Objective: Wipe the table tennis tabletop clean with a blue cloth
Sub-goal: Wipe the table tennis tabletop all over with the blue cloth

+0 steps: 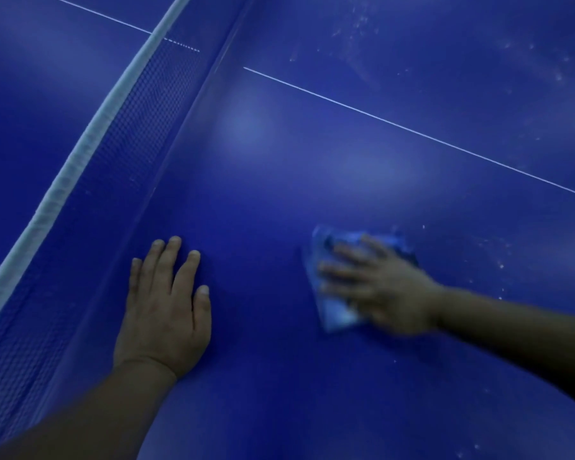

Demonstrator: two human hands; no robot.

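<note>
Head view | my right hand [384,287] presses flat on blue cloth [337,303], fingers spread for wider wiping | left hand [166,310] flat on bench [279,161], bracing | white specks beyond right grip, unwiped.

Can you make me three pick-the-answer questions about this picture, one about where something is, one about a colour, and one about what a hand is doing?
1. Where is the net?
A. Left of the left hand
B. Right of the right hand
C. Under the cloth

2. What colour is the tabletop?
A. Green
B. Blue
C. Red

3. What is the right hand doing?
A. Hanging in the air
B. Pointing upward
C. Pressing flat on the cloth

Answers:
1 A, the net runs along the left side, past the left hand.
2 B, the tabletop is deep blue with a thin white line.
3 C, straight fingers lie on the blue cloth, which rests on the tabletop.
</note>
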